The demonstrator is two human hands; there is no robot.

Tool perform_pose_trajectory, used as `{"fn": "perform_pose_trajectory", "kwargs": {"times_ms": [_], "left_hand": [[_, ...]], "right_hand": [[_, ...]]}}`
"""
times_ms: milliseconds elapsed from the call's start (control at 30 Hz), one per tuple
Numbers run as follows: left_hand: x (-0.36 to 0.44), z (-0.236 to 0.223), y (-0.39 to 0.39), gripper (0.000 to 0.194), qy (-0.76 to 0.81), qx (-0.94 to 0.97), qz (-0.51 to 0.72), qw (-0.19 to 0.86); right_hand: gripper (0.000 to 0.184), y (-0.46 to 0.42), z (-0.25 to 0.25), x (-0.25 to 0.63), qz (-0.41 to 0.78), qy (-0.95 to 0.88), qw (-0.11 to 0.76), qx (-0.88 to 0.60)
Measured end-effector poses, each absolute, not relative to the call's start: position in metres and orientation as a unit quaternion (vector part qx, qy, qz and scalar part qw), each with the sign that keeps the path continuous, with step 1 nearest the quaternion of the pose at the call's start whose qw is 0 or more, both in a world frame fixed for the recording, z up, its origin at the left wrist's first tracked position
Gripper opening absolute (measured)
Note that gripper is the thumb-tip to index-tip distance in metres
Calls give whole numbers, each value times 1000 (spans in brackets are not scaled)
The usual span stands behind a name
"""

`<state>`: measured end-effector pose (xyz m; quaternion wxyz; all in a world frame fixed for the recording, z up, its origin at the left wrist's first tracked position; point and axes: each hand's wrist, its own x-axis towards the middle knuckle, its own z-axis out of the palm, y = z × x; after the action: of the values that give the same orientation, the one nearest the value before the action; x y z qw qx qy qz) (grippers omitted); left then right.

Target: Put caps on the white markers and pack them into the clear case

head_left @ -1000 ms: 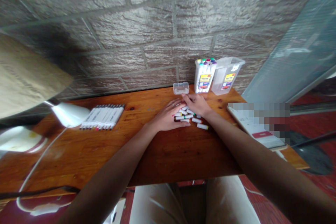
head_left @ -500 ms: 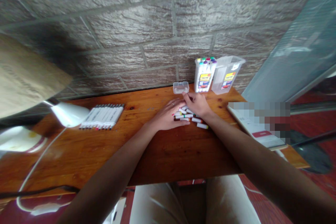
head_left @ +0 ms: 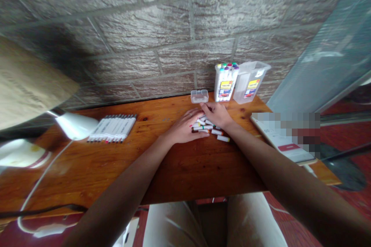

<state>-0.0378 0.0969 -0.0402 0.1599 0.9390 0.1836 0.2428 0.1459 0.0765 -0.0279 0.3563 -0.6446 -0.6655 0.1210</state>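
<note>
Short white markers (head_left: 203, 127) with coloured ends lie in a loose pile on the wooden table. Along the left side of the pile rests my left hand (head_left: 185, 126), open, its thumb apart from its fingers and touching the markers. My right hand (head_left: 218, 115) arches over the upper right of the pile, its fingers bent towards my left hand; it seems to hold nothing, though its fingertips are partly hidden. Just beyond both hands stands a small clear plastic box (head_left: 199, 96). One marker (head_left: 223, 138) lies lower right, near my right wrist.
Behind my right hand stand a clear case of markers (head_left: 226, 83) and a clear container (head_left: 251, 83). A row of white pens (head_left: 112, 128) lies left, near a lamp (head_left: 77, 124), cup (head_left: 24, 153) and cable (head_left: 43, 183). A flat white box (head_left: 285, 139) is right. A brick wall (head_left: 162, 27) rises behind.
Almost nothing differs. My right hand has shifted very slightly to the left; my left hand and the pile of markers look the same.
</note>
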Motion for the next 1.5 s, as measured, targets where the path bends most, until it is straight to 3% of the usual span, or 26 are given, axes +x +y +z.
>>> {"fn": "perform_pose_trajectory", "kwargs": {"times_ms": [1500], "left_hand": [[-38, -39, 97, 72, 192, 938, 237, 161]], "right_hand": [[47, 77, -28, 147, 118, -668, 324, -660]]}}
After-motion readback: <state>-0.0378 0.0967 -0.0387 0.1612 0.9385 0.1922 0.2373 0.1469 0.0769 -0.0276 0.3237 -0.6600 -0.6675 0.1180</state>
